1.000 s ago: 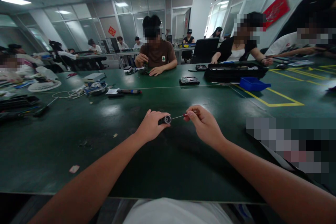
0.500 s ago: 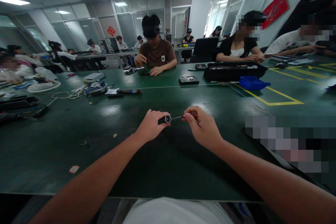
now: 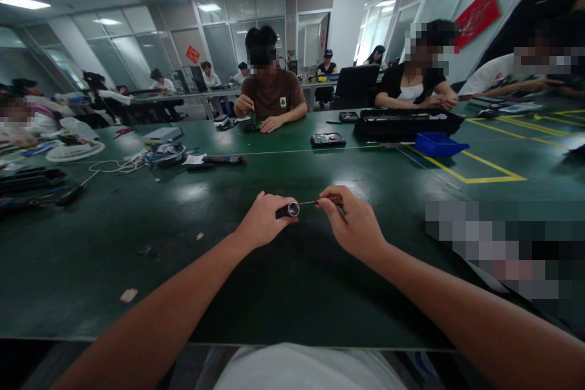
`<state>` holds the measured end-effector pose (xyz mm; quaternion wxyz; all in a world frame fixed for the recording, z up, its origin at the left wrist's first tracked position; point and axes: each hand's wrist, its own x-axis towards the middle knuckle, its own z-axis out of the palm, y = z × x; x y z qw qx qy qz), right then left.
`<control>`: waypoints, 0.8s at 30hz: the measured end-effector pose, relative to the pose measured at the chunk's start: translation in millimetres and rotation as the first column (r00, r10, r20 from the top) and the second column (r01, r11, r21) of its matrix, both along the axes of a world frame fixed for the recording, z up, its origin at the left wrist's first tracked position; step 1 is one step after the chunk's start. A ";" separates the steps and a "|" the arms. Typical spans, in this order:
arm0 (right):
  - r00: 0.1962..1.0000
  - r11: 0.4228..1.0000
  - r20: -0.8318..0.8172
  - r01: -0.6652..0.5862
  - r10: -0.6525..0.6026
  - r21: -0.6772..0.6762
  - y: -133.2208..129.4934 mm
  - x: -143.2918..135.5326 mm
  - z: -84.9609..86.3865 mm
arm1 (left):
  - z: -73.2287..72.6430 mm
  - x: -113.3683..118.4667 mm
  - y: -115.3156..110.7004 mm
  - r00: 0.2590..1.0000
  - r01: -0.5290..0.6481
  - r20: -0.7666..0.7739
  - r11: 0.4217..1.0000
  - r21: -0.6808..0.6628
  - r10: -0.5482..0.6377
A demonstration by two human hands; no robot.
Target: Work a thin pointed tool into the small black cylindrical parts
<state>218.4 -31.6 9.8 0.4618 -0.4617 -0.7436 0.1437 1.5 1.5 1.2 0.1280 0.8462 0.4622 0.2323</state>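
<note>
Above the green table, my left hand [image 3: 265, 219] is wrapped round a dark cylinder [image 3: 284, 211] with a silvery ring at its open end, which faces right and toward me. My right hand [image 3: 350, 216] pinches a screwdriver [image 3: 336, 199] with a reddish-brown handle. Its thin metal shaft points left, and the tip is at the rim of the cylinder's open end. Whether the tip touches the rim is too small to tell.
On the green table [image 3: 228, 311] lie a dark pen-like tool [image 3: 223, 159], a tangle of cables [image 3: 167, 154], a metal-faced device [image 3: 328, 139], a blue tray [image 3: 439, 144] and a long black case [image 3: 406, 126]. A person [image 3: 274, 94] sits opposite.
The cylinder has turned slightly in my left hand, its open end showing a little differently. The screwdriver lies a bit flatter, with more of its handle visible.
</note>
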 end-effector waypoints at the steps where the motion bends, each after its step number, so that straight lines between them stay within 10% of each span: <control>1: 1.000 1.000 -0.015 -0.003 0.003 -0.004 0.5 0.5 -0.5 | 0.2 0.0 -0.1 1.000 -0.004 0.005 1.000 -0.001 0.004; 24: 0.999 0.995 -0.042 -0.001 -0.003 -0.101 4.6 2.7 3.5 | -6.2 -3.6 4.7 0.996 0.030 -0.082 0.998 0.056 -0.026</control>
